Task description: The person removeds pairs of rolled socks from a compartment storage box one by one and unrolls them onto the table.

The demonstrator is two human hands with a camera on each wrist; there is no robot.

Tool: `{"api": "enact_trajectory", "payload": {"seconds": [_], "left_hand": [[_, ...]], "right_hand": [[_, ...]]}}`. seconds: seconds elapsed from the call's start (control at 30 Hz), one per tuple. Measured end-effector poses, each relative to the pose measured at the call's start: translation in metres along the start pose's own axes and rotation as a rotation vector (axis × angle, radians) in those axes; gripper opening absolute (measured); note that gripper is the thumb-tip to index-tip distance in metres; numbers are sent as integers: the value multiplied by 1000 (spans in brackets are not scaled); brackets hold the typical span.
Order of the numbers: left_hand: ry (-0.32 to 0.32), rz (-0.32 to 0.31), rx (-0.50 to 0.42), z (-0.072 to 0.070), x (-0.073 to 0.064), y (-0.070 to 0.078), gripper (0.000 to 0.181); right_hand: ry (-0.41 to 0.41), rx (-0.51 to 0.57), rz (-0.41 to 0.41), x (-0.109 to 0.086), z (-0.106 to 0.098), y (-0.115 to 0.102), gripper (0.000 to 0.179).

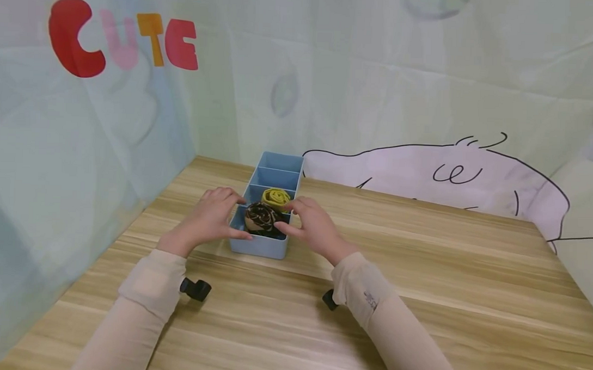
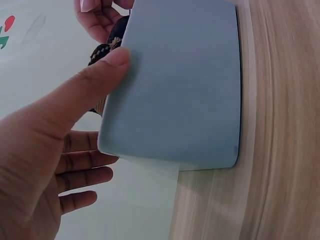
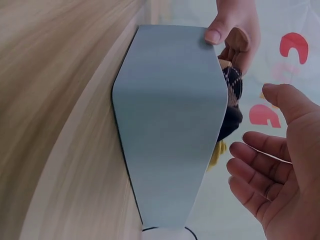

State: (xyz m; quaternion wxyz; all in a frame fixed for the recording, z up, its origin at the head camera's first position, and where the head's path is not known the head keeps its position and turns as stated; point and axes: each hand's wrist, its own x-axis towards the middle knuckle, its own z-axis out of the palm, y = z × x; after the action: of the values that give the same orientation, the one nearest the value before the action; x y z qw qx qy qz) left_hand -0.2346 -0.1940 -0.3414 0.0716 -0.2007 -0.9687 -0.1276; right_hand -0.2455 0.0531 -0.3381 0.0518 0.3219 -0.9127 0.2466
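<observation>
A light blue box point(image 1: 257, 246) with a row of compartments stands on the wooden table. Its nearest compartment holds a rolled, dark patterned cloth point(image 1: 262, 217) that rises above the rim. Just behind it sits a yellow rolled cloth point(image 1: 276, 197). My left hand point(image 1: 209, 214) is at the box's left side, its thumb laid against the front wall's rim and its other fingers loosely bent beyond the corner. On the right side, my right hand point(image 1: 317, 226) hovers with thumb and fingers spread by the two rolls. In the right wrist view nothing is between its fingers.
Two farther box compartments point(image 1: 276, 178) show bare blue walls. A printed fabric backdrop point(image 1: 378, 90) rises behind and to the left of the wooden table point(image 1: 421, 254). Black wrist-worn pieces point(image 1: 196, 289) jut out beneath the sleeves.
</observation>
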Motion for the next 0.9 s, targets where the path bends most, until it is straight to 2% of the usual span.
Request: {"api": "enact_trajectory", "payload": {"seconds": [0.4, 0.6, 0.9], "left_hand": [[29, 23, 4, 2, -4, -3, 76], [15, 10, -5, 1, -5, -2, 76], [12, 16, -10, 0, -5, -2, 76]], "right_hand": [[-51, -177, 22, 17, 11, -20, 63], [-69, -241, 35, 23, 16, -23, 69], [-44, -272, 21, 28, 23, -28, 60]]}}
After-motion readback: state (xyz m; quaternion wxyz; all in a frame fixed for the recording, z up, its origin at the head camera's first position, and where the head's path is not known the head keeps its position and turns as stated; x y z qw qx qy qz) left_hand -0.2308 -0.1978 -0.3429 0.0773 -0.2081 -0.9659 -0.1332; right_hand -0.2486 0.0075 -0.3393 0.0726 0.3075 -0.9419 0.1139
